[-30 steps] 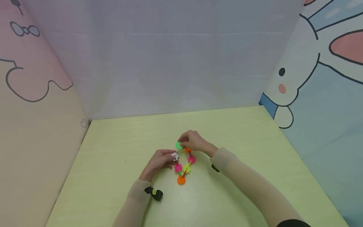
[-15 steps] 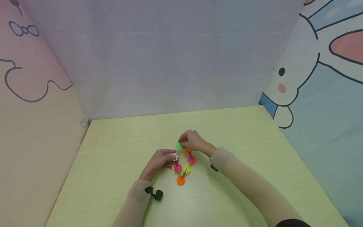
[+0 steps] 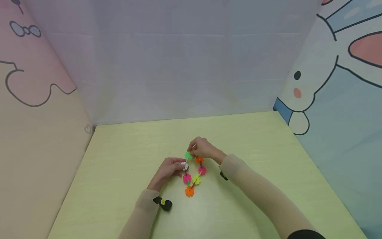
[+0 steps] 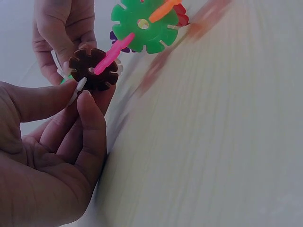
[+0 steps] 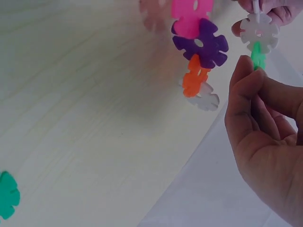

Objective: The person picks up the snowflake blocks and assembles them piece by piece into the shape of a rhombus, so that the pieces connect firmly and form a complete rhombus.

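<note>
A chain of slotted plastic snowflake discs in several colours curves between my hands over the table, its lowest orange disc (image 3: 189, 191) nearest me. My left hand (image 3: 167, 171) pinches a white disc (image 3: 185, 166) between thumb and fingers. In the left wrist view a brown disc (image 4: 85, 64) adjoins those fingers. With thumb and forefinger, my right hand (image 3: 203, 148) pinches a green disc (image 5: 258, 56), which is slotted into a white disc (image 5: 259, 34). Close by my right hand, the chain's other end shows a purple disc (image 5: 210, 45), an orange disc (image 5: 195, 78) and a white disc (image 5: 208, 99).
The pale yellow table (image 3: 131, 142) extends round both hands. A separate green disc (image 5: 7, 195) shows at the left edge of the right wrist view. A grey-white cloth wall (image 3: 185, 73) stands behind the table, with printed panels on both sides.
Both hands keep their grips and barely move. The chain's lower part shifts slightly toward me, and the orange disc beside my right hand shows a little more.
</note>
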The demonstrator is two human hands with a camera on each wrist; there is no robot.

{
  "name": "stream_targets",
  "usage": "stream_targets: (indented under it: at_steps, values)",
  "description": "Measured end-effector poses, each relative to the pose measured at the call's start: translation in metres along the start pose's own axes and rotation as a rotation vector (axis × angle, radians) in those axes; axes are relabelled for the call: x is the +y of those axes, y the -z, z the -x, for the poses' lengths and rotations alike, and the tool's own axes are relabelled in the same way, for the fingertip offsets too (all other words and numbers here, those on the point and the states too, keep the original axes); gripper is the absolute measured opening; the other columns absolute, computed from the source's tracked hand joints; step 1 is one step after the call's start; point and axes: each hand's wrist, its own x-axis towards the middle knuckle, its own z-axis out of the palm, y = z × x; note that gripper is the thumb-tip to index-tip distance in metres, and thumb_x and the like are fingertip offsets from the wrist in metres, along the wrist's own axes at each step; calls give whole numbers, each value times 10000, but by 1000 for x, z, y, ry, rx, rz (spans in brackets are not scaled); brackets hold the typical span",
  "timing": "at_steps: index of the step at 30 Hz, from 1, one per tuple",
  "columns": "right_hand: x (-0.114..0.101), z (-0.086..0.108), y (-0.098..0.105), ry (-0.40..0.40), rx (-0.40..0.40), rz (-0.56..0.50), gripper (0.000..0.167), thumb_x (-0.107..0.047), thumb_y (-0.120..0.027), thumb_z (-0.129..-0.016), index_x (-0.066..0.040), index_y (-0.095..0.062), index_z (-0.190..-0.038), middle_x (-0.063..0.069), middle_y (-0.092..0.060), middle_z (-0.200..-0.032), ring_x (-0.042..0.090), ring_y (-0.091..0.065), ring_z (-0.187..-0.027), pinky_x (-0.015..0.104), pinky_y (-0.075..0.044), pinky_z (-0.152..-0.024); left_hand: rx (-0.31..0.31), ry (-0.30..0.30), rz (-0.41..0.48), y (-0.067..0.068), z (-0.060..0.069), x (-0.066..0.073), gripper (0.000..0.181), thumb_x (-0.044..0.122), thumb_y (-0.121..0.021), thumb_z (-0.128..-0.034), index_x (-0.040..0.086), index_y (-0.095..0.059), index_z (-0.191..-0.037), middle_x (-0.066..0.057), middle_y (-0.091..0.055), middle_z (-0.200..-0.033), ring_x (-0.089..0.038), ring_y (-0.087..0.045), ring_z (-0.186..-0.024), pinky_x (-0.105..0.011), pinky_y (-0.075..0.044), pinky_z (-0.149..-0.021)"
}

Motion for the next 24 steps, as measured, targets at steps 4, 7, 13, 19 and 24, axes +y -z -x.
stream_targets:
  at_steps: [4, 7, 13, 19, 24]
  values:
    - [0, -1, -1, -7, 0, 18, 93, 35, -671, -842, -45, -717, -856, 15, -674, -738, 191, -656, -648, 257, -506, -547, 9, 0, -9, -1, 0, 2, 277, 84, -657, -892, -78, -663, -1116, -121, -697, -880, -147, -609, -646, -266, -509, -594]
    - [-1, -1, -1, -4, 1, 26, 91, 40, -676, -835, -38, -716, -858, 18, -674, -727, 196, -655, -638, 262, -507, -540, 8, 4, -13, 0, 0, 2, 277, 89, -655, -895, -77, -663, -1116, -121, -698, -881, -148, -610, -639, -273, -514, -595]
    - [-2, 0, -1, 5, -2, 50, 94, -4, -691, -857, -51, -738, -924, -3, -674, -760, 160, -628, -626, 254, -511, -559, -7, 27, -20, 1, -1, 1, 312, 136, -674, -890, -63, -659, -1130, -130, -700, -892, -166, -626, -631, -298, -529, -618]
    - [-3, 3, -1, 17, -11, 59, 124, -18, -684, -870, -55, -742, -972, -1, -690, -811, 150, -638, -661, 249, -509, -580, -41, 43, -28, 2, -1, 4, 367, 147, -687, -874, -59, -624, -1171, -146, -697, -896, -206, -664, -722, -335, -541, -663]
    - [-3, 4, -2, 24, -4, 72, 150, -7, -682, -868, -59, -742, -996, 5, -701, -858, 166, -653, -695, 243, -506, -586, -80, 29, -27, 4, -2, 9, 378, 158, -677, -889, -47, -605, -1198, -143, -685, -920, -223, -653, -766, -356, -539, -689]
